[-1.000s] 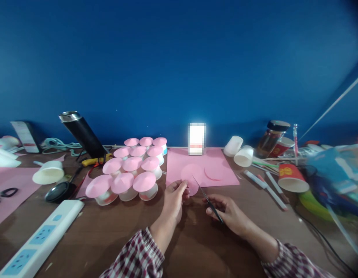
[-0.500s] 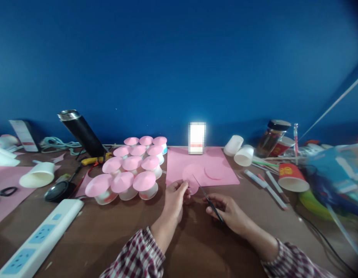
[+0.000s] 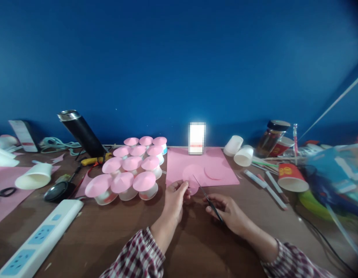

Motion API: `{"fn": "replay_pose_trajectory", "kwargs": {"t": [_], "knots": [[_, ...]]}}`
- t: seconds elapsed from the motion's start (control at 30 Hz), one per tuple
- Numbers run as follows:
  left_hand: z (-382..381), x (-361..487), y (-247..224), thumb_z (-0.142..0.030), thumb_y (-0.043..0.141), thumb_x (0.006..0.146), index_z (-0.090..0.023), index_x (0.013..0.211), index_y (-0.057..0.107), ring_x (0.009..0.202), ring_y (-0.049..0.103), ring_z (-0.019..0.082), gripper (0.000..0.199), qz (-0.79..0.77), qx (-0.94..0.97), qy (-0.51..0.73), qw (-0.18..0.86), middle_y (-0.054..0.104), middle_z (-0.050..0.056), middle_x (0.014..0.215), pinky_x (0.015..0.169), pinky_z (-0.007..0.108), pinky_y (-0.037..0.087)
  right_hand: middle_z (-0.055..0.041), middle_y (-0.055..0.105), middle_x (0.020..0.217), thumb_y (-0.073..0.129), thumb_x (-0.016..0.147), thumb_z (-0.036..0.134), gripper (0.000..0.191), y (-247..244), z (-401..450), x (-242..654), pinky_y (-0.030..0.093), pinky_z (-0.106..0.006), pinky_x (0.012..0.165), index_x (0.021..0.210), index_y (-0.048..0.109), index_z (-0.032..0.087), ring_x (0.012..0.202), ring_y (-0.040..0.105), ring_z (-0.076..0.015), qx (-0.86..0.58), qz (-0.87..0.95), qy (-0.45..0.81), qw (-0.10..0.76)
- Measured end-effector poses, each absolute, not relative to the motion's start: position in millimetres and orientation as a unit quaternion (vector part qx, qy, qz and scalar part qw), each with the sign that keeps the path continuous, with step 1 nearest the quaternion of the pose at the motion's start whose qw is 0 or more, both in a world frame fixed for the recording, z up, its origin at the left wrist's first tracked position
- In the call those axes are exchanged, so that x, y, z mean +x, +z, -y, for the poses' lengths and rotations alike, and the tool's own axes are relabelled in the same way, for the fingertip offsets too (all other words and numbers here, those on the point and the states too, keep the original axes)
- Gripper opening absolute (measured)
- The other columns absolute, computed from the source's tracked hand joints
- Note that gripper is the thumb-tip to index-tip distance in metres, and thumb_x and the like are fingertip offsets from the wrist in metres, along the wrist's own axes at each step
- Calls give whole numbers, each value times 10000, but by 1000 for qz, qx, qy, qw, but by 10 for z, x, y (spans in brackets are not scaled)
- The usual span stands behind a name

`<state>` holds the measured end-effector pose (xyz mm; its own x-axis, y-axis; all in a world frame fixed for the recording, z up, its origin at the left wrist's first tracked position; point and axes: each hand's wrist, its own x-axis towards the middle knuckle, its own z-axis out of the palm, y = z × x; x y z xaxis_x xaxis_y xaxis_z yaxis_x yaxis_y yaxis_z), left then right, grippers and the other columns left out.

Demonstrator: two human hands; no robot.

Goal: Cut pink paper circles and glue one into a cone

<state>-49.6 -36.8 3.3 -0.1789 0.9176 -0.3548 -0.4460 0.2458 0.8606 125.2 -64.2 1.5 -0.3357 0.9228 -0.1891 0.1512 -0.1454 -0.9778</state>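
Observation:
My left hand [image 3: 176, 197] pinches the lower left edge of a round pink paper disc [image 3: 191, 172]. Closed around the handles of dark scissors [image 3: 212, 207] is my right hand [image 3: 225, 211], and the thin blades point up and left onto the disc. Behind the disc lies a pink sheet [image 3: 174, 158], with another pink circle [image 3: 215, 172] on its right part. To the left stand several paper cups topped with shallow pink cones [image 3: 144, 180].
A bright phone [image 3: 196, 138] stands at the wall. On the left are a black bottle [image 3: 83, 133], a white cup [image 3: 35, 177] and a power strip [image 3: 42, 239]. White cups [image 3: 244, 155], markers [image 3: 265, 189], a jar [image 3: 273, 138] and a red cup [image 3: 291, 178] sit on the right.
The white cup at the far left has shifted slightly left. Both hands, the disc and the scissors look almost unmoved.

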Motion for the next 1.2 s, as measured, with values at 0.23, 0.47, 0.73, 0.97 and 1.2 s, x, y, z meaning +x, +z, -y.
{"fn": "replay_pose_trajectory", "kwargs": {"t": [0.23, 0.47, 0.73, 0.97, 1.2], "knots": [[362, -498, 40, -320, 760, 600, -111, 729, 635, 460, 506, 68, 276, -517, 223, 569, 599, 577, -7, 516, 436, 161, 383, 13, 555, 647, 719, 742, 418, 396, -12, 660, 1245, 337, -179, 457, 991, 634, 122, 518, 431, -72, -481, 556, 593, 329], [364, -494, 66, -314, 761, 592, -111, 717, 640, 466, 508, 68, 268, -518, 221, 570, 598, 575, -9, 516, 434, 160, 384, 19, 537, 605, 712, 738, 457, 438, -26, 662, 1234, 331, -187, 450, 997, 621, 116, 502, 432, -77, -487, 554, 590, 329], [364, -500, 52, -319, 778, 575, -108, 712, 641, 488, 520, 74, 286, -508, 218, 578, 600, 574, -5, 531, 436, 160, 379, 21, 535, 600, 698, 750, 463, 432, -27, 670, 1229, 339, -185, 442, 997, 632, 114, 490, 429, -75, -497, 557, 581, 324], [348, -506, 63, -309, 787, 559, -115, 683, 630, 508, 532, 76, 279, -497, 203, 590, 603, 565, -16, 548, 442, 163, 381, -8, 612, 671, 707, 743, 389, 375, 66, 644, 1283, 418, -212, 509, 1010, 646, 131, 546, 520, -111, -492, 595, 570, 279], [273, -605, 43, -290, 727, 628, -111, 733, 661, 522, 544, 100, 218, -550, 257, 581, 541, 594, 5, 577, 469, 193, 407, -22, 641, 684, 682, 756, 360, 271, 246, 528, 1516, 422, -218, 522, 904, 663, 134, 582, 560, -133, -475, 663, 531, 230]]}}
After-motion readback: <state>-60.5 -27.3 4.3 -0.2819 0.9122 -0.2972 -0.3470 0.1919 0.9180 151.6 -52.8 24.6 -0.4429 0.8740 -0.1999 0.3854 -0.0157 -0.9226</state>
